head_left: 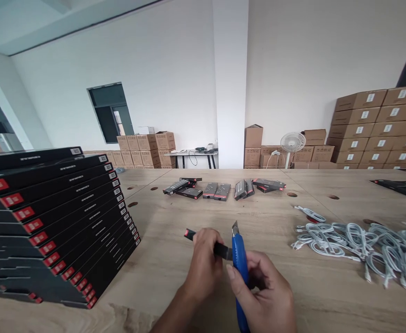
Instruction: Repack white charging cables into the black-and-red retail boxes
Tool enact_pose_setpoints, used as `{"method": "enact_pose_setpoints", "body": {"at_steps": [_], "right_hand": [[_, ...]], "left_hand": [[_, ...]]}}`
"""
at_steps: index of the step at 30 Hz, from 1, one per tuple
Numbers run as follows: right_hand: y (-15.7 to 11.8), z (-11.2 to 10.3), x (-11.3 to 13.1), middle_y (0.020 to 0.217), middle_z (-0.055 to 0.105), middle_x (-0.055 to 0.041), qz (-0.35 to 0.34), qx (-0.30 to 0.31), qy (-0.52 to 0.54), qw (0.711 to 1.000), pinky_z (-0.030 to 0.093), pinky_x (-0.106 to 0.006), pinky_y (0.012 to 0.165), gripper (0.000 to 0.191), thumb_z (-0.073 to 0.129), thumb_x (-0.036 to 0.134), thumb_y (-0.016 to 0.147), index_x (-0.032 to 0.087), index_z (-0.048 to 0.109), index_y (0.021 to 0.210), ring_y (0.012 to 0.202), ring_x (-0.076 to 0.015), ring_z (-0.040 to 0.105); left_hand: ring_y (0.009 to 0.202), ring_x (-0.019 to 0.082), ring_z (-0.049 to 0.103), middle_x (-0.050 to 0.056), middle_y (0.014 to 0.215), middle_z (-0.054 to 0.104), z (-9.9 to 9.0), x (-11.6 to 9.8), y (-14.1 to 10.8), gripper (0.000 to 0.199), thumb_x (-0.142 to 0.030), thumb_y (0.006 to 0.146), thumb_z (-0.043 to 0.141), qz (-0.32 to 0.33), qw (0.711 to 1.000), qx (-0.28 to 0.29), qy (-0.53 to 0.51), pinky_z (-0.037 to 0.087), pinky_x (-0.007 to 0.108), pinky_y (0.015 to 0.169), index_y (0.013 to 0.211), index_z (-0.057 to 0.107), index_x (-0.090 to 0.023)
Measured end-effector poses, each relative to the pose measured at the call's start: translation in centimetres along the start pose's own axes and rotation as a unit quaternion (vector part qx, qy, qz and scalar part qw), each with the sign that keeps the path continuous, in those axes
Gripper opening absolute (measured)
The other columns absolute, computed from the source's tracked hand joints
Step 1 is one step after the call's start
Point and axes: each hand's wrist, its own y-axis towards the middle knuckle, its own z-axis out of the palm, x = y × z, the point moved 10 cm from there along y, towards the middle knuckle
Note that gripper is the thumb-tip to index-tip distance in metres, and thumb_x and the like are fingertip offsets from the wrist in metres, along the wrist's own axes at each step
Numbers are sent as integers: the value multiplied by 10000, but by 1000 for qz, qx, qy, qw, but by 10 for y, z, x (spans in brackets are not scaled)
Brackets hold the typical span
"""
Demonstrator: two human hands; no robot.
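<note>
Near the front middle of the wooden table (161, 268), my left hand (204, 259) is closed around a slim black box (223, 251) with a red end. My right hand (267, 293) grips a blue utility knife (239, 259), its blade out and pointing up. The knife's body overlaps the right end of the black box in this view; whether they touch is unclear. Some fingers of both hands are hidden. Left of my hands rises a tall stack of large flat black boxes (95, 222) with red corners.
Coiled white cables (348, 240) lie in a pile at the right. Several small dark boxes (216, 191) are spread across the table's middle, beyond my hands. Flat black packages (400, 187) sit at the far right. Round holes (292, 194) pierce the tabletop. Cartons and a fan (293, 142) stand behind.
</note>
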Motion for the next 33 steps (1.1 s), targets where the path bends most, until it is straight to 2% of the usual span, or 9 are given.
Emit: {"method": "enact_pose_setpoints", "body": {"at_steps": [3,6,10,14,21,25,29,31,33], "right_hand": [[9,-10,-7,706,699,-24,-12,24,-16,1000,553,-245,558,239,665,409,904,186,686,987,573,-159,652],[19,-18,-26,812,734,-46,-15,42,-59,997,568,-260,626,237,642,407,915,192,695,1002,679,-182,698],[25,-14,-40,928,745,-61,-31,79,-115,990,572,-281,701,214,624,364,917,215,713,1043,806,-208,719],[21,-3,-40,918,736,-43,-33,124,-148,981,558,-276,655,194,616,314,910,238,715,1059,759,-199,706],[20,-5,-37,965,749,-71,-68,126,-191,971,568,-294,669,245,555,336,946,220,690,1114,817,-216,725],[25,-15,-55,853,769,-90,-74,119,-371,918,559,-374,629,255,650,308,868,207,711,1094,744,-280,733],[27,-20,-78,733,756,-111,-74,156,-515,840,543,-446,643,98,757,227,749,209,736,842,731,-351,724],[29,-23,-77,772,759,-115,-71,156,-502,847,540,-447,675,56,761,246,759,213,725,786,775,-352,722],[31,-20,-67,851,762,-100,-63,161,-407,897,543,-416,730,91,689,298,855,216,727,840,832,-308,719]], "left_hand": [[838,202,558,4,858,598,-16,22,2,336,19,641,442,-41,997,-64,5,390,346,801,846,513,-237],[803,191,547,1,845,569,-27,33,4,319,-1,678,439,-47,995,-83,0,398,328,779,879,517,-237],[812,187,554,6,855,567,-32,32,6,315,-25,688,449,-45,995,-91,-22,428,307,760,904,535,-238],[827,187,570,13,869,583,-34,29,8,315,-32,678,453,-44,994,-91,-36,443,299,761,894,553,-238],[855,210,592,23,855,619,-41,30,10,292,-48,674,484,-52,994,-94,-36,471,346,821,863,586,-247],[846,208,601,23,843,623,-41,27,11,284,-52,686,480,-46,995,-84,-40,475,356,837,860,590,-248],[847,203,618,15,844,638,-35,23,12,324,-22,683,454,-31,997,-55,-47,460,353,846,866,594,-250],[852,200,620,4,849,647,-28,18,12,370,9,672,433,-17,999,-22,-45,439,360,864,879,589,-256],[860,192,616,-10,862,649,-17,12,10,424,42,658,412,5,999,31,-35,408,381,917,902,578,-262]]}}
